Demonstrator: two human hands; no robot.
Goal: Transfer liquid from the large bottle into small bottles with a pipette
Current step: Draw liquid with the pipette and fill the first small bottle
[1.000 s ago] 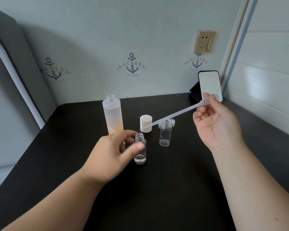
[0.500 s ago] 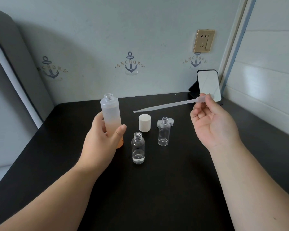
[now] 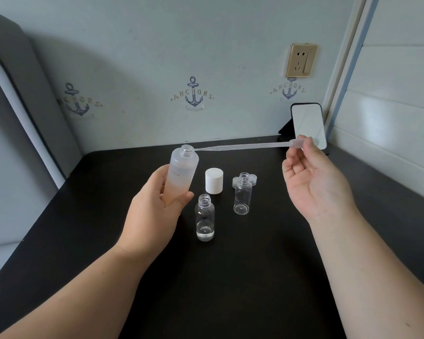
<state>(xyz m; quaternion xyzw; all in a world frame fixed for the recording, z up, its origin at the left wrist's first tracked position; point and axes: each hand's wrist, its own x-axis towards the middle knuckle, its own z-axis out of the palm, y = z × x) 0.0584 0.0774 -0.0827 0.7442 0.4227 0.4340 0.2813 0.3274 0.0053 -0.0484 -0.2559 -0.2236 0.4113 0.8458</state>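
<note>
large bottle [image 3: 181, 174]: 1 | small bottles [image 3: 205, 217] [image 3: 242, 193]: 2 | pipette [image 3: 242, 145]: 1 | white cap [image 3: 214, 180]: 1 | hands [image 3: 154, 211] [image 3: 313, 182]: 2

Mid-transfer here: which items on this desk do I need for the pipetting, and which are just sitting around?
In use:
- large bottle, tilted in the left hand
- pipette, pinched by the right hand, tip at the large bottle's mouth
- near small bottle, some liquid at its bottom
- far small bottle, looks empty

Lying about:
- white cap
- clear caps behind the far small bottle
- phone propped on its stand
</note>
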